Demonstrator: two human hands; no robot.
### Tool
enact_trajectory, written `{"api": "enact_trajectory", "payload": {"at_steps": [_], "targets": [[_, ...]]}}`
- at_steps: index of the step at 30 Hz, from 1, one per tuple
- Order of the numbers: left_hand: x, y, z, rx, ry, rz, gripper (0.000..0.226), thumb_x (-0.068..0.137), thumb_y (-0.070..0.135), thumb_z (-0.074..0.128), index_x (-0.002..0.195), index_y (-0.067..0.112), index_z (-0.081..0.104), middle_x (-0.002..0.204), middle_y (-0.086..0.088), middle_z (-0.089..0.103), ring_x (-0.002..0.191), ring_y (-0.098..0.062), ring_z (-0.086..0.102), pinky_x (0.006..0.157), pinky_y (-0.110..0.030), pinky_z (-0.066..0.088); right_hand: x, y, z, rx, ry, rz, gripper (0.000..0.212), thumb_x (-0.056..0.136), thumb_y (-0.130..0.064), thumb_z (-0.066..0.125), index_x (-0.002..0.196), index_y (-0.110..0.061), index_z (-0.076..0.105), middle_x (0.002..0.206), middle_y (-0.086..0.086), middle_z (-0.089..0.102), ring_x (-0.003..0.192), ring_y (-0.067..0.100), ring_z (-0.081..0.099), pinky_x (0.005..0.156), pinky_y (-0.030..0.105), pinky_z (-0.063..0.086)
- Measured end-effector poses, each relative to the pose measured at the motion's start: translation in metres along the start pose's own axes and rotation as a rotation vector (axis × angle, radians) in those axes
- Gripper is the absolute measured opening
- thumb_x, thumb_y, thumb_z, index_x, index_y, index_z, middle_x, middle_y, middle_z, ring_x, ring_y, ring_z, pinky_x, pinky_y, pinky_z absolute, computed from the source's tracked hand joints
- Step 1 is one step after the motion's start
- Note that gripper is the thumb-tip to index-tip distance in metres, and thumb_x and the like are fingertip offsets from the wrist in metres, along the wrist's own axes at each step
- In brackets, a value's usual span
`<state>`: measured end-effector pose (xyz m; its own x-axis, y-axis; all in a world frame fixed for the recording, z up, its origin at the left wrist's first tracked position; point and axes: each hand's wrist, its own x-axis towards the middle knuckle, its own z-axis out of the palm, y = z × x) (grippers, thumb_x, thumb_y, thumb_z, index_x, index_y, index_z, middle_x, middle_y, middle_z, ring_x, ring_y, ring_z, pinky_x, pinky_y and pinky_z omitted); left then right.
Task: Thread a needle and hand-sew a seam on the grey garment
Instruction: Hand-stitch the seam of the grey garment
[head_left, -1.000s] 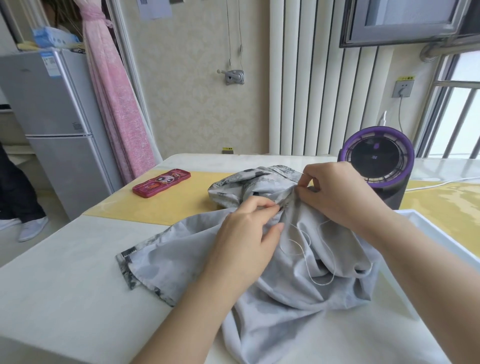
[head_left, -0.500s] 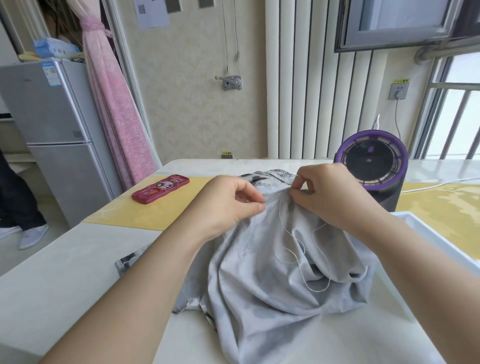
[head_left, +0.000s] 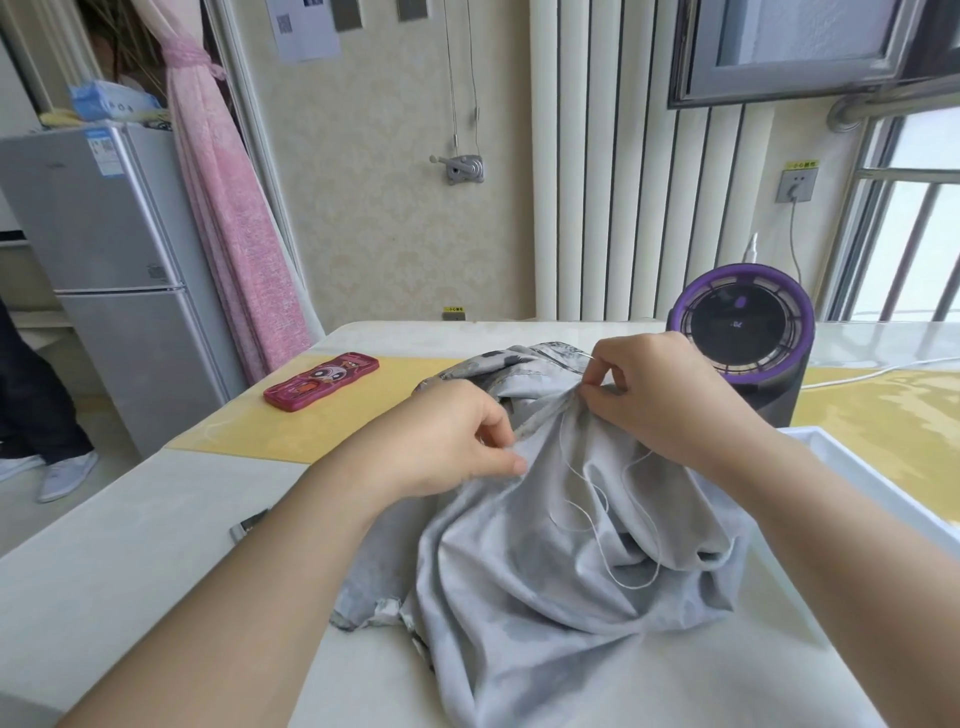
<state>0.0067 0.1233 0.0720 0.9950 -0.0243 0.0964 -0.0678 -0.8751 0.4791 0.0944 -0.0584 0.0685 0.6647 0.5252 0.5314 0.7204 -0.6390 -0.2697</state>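
The grey garment (head_left: 545, 587) lies bunched on the white table (head_left: 130, 561), its top edge lifted between my hands. My left hand (head_left: 452, 441) pinches a fold of the cloth at the left of the raised edge. My right hand (head_left: 660, 389) pinches the cloth at the right of that edge, and a thin needle (head_left: 586, 355) pokes out by its fingertips. White thread (head_left: 597, 525) hangs in loose loops from under my right hand down over the cloth.
A purple-rimmed round fan (head_left: 743, 332) stands right behind my right hand. A white tray (head_left: 852, 467) sits at the right. A red pencil case (head_left: 321, 381) lies on the yellow mat (head_left: 311, 431) at the left. A fridge (head_left: 104, 270) and a person's legs (head_left: 36, 415) are beyond the table.
My left hand moved from lying over the cloth's middle to pinching a fold at its left, and the garment's top edge rose. My right hand kept its grip.
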Motion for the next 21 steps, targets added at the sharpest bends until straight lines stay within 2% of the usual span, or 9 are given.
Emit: {"api": "enact_trajectory", "payload": {"at_steps": [1,4,9,11,14,16,18,21], "targets": [[-0.001,-0.001,0.001,0.000,-0.020,-0.002,0.018,0.079,0.032,0.075,0.069,0.019,0.067,0.040,0.019,0.048,0.039,0.002,0.040,0.042,-0.012,0.026,0.000,0.000,0.000,0.002,-0.003,0.008,0.008,0.084,-0.019,0.060,0.076,-0.022,0.060,0.054,-0.011,0.045,0.055,0.002,0.042,0.052,0.027,0.033],[-0.003,-0.005,0.003,-0.021,-0.066,-0.024,0.024,0.078,0.039,0.074,0.073,0.016,0.070,0.045,0.013,0.047,0.044,-0.003,0.037,0.045,-0.019,0.027,0.000,0.001,0.002,0.002,-0.008,0.010,0.007,0.083,-0.018,0.060,0.077,-0.021,0.061,0.054,-0.010,0.046,0.055,0.003,0.043,0.055,0.029,0.033],[-0.006,-0.006,0.005,-0.102,-0.128,0.026,0.021,0.079,0.031,0.074,0.075,0.010,0.069,0.062,0.007,0.053,0.057,-0.005,0.042,0.056,-0.022,0.034,0.000,0.002,0.003,0.001,-0.002,0.011,0.006,0.083,-0.019,0.060,0.078,-0.019,0.063,0.054,-0.012,0.045,0.055,0.001,0.042,0.056,0.028,0.033],[-0.006,-0.005,0.007,-0.153,-0.136,0.051,0.014,0.080,0.025,0.074,0.078,0.013,0.070,0.066,0.007,0.055,0.059,-0.004,0.046,0.060,-0.022,0.037,0.000,0.003,0.003,0.005,0.014,0.015,0.005,0.083,-0.018,0.061,0.079,-0.019,0.063,0.054,-0.013,0.044,0.055,0.001,0.042,0.055,0.028,0.032],[-0.004,-0.006,0.012,-0.196,-0.112,0.052,0.006,0.081,0.023,0.073,0.087,0.023,0.072,0.080,0.006,0.068,0.071,-0.007,0.063,0.071,-0.025,0.048,0.000,0.003,0.003,0.010,0.029,0.018,0.005,0.083,-0.018,0.061,0.079,-0.018,0.064,0.055,-0.013,0.044,0.055,0.004,0.042,0.056,0.028,0.033],[-0.004,-0.007,0.014,-0.188,-0.112,0.053,0.009,0.083,0.022,0.071,0.089,0.028,0.072,0.074,0.010,0.068,0.065,0.000,0.061,0.065,-0.019,0.047,0.000,0.002,0.003,0.009,0.027,0.020,0.005,0.083,-0.018,0.061,0.078,-0.019,0.063,0.055,-0.013,0.044,0.055,0.004,0.043,0.055,0.027,0.033],[-0.004,-0.007,0.013,-0.179,-0.120,0.067,0.016,0.084,0.019,0.069,0.079,0.033,0.070,0.066,0.012,0.062,0.054,0.006,0.052,0.055,-0.013,0.037,0.000,0.003,0.002,0.007,0.024,0.023,0.006,0.083,-0.019,0.060,0.078,-0.020,0.063,0.056,-0.014,0.044,0.055,0.003,0.043,0.054,0.027,0.033],[-0.007,-0.009,0.009,-0.117,-0.141,0.090,0.043,0.087,0.019,0.068,0.052,0.042,0.060,0.054,0.009,0.047,0.048,0.001,0.041,0.050,-0.014,0.030,0.001,0.005,0.001,0.005,0.040,0.023,0.006,0.082,-0.018,0.061,0.077,-0.019,0.063,0.054,-0.013,0.043,0.055,0.004,0.043,0.053,0.027,0.033]]}}
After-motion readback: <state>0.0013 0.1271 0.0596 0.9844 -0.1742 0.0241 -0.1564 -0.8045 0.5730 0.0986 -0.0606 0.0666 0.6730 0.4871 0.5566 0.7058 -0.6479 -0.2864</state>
